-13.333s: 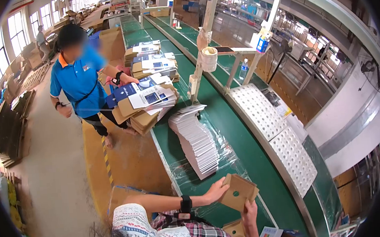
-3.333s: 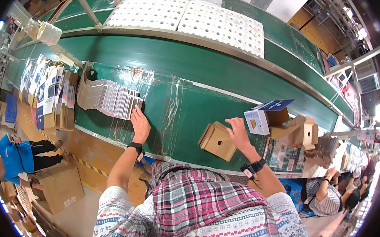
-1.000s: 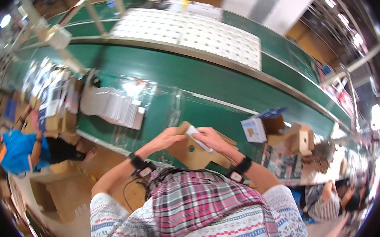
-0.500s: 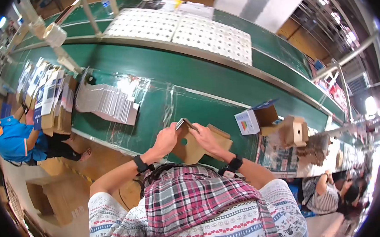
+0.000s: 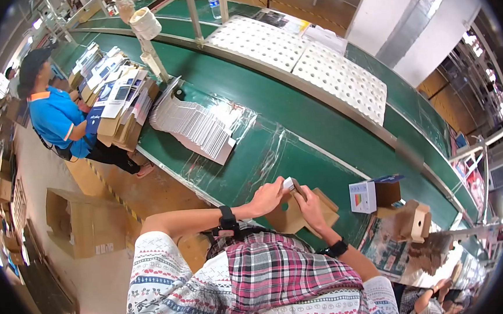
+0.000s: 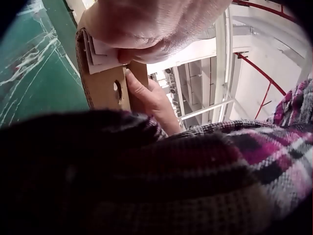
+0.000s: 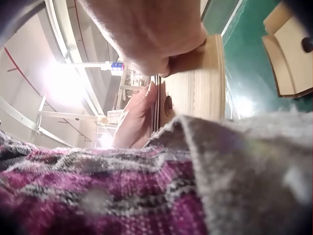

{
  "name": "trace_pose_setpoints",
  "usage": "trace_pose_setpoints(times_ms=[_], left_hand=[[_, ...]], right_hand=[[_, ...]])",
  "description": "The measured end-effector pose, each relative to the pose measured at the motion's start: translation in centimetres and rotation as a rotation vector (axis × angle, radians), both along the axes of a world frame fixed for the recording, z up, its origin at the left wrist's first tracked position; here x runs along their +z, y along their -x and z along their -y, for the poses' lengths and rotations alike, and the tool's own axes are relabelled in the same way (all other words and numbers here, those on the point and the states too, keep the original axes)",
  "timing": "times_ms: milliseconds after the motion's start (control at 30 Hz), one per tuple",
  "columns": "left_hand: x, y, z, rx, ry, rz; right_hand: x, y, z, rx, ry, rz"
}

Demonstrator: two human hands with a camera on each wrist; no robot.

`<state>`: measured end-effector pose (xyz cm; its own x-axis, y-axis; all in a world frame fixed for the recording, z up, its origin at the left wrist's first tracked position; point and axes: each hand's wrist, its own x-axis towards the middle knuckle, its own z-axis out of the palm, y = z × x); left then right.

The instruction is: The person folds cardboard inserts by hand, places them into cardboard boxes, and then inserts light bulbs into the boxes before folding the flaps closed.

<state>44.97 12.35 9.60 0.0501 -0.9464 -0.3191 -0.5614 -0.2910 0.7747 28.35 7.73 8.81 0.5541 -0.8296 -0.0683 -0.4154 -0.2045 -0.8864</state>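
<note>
Both hands are together over the near edge of the green bench. My left hand (image 5: pixel 268 198) grips a white booklet (image 5: pixel 289 184) against a brown cardboard insert (image 5: pixel 285 216) with a round hole. My right hand (image 5: pixel 311 208) pinches the insert's raised flap from the other side. In the left wrist view, folded white layers (image 6: pixel 100 56) lie inside the bent cardboard (image 6: pixel 105 95), under the left hand (image 6: pixel 151 24). The right wrist view has the right hand (image 7: pixel 151 34) over the cardboard panel (image 7: pixel 190 93), left thumb opposite. A second insert (image 5: pixel 329 210) lies to the right.
A leaning row of white booklets (image 5: pixel 194 129) stands left on the bench. An open white-and-blue box (image 5: pixel 363 197) and another holed insert (image 5: pixel 416 221) are at right. White perforated boards (image 5: pixel 339 81) lie beyond the rail. A person in blue (image 5: pixel 59 121) stands by stacked cartons.
My left hand went from the booklet row to the cardboard insert, bringing a white booklet. My right hand lifted the insert's flap. Over the last half second the head view turned left; the hands stay together.
</note>
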Motion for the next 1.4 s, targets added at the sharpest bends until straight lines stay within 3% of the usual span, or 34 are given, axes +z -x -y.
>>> trace_pose_setpoints(times_ms=[100, 200, 233, 300, 367, 433, 533, 567, 633, 667, 733, 767, 833, 900, 1000, 1100, 1200, 1233, 1333, 1400], left_hand=[[1.3, -1.3, 0.2, -0.023, -0.097, -0.366], [1.1, -2.3, -0.1, -0.127, 0.06, -0.117], [0.7, -2.8, -0.1, -0.056, 0.072, -0.184], [-0.6, -4.5, 0.1, 0.047, 0.076, -0.326], [-0.9, -5.3, 0.1, 0.316, 0.074, -0.717], [-1.1, -4.7, 0.1, 0.373, 0.052, -0.873], [-0.8, -2.5, 0.3, 0.352, 0.047, -0.99], [-0.6, -1.7, 0.2, 0.353, 0.059, -1.037], [-1.0, 0.8, 0.2, 0.347, 0.188, -0.844], [-1.2, 1.6, 0.2, 0.34, 0.252, -0.751], [-1.0, 1.7, 1.2, 0.363, 0.14, -0.82], [-1.7, 0.9, 1.7, 0.369, 0.082, -0.855], [-3.4, -1.0, 3.1, 0.347, 0.02, -0.832], [-4.3, -2.7, 3.2, 0.32, -0.019, -0.802], [-2.8, -2.6, 2.8, 0.235, -0.123, -0.846], [-2.3, -0.4, 2.5, 0.098, -0.164, -0.787], [-3.5, 2.0, 0.7, 0.083, -0.168, -0.77], [-4.0, 3.0, 0.2, 0.034, -0.194, -0.712], [-6.1, 5.3, -0.1, -0.021, -0.255, -0.712], [-8.3, 6.2, 0.3, -0.044, -0.251, -0.698]], right_hand=[[0.0, -0.3, 0.8, 0.028, 0.046, 0.01], [0.9, -0.3, 1.2, 0.111, 0.001, 0.075], [1.6, -0.1, 1.5, 0.145, 0.01, 0.116], [3.5, 1.0, 2.4, 0.007, -0.103, 0.106], [-2.4, 3.8, 4.0, -0.041, -0.316, 0.371], [-0.3, 3.5, 3.3, 0.025, -0.846, 0.274], [-3.3, 2.1, 1.6, -0.098, -0.368, 0.372], [-3.8, 1.9, 1.5, -0.146, -0.206, 0.17], [-3.5, 1.5, 1.4, -0.23, 0.105, -0.24], [-3.1, 1.3, 1.3, -0.253, 0.086, -0.254], [-1.2, 1.0, 1.4, -0.311, 0.059, -0.29], [-2.9, 1.5, 1.7, -0.316, 0.187, -0.156], [-3.3, 2.6, 2.8, -0.274, -0.055, 0.017], [-1.6, 3.6, 3.1, -0.346, -0.773, 0.531], [0.3, 5.3, 2.1, -0.178, -0.866, 0.68], [-0.8, 6.6, 0.6, -0.093, -0.902, 0.561], [-4.2, 7.7, -0.8, -0.155, -0.738, 0.29], [-5.3, 7.6, -1.8, -0.279, -0.761, 0.391], [-5.5, 10.2, -3.1, -0.256, -0.63, 0.069], [-5.1, 11.5, -3.8, -0.375, -0.607, 0.157]])
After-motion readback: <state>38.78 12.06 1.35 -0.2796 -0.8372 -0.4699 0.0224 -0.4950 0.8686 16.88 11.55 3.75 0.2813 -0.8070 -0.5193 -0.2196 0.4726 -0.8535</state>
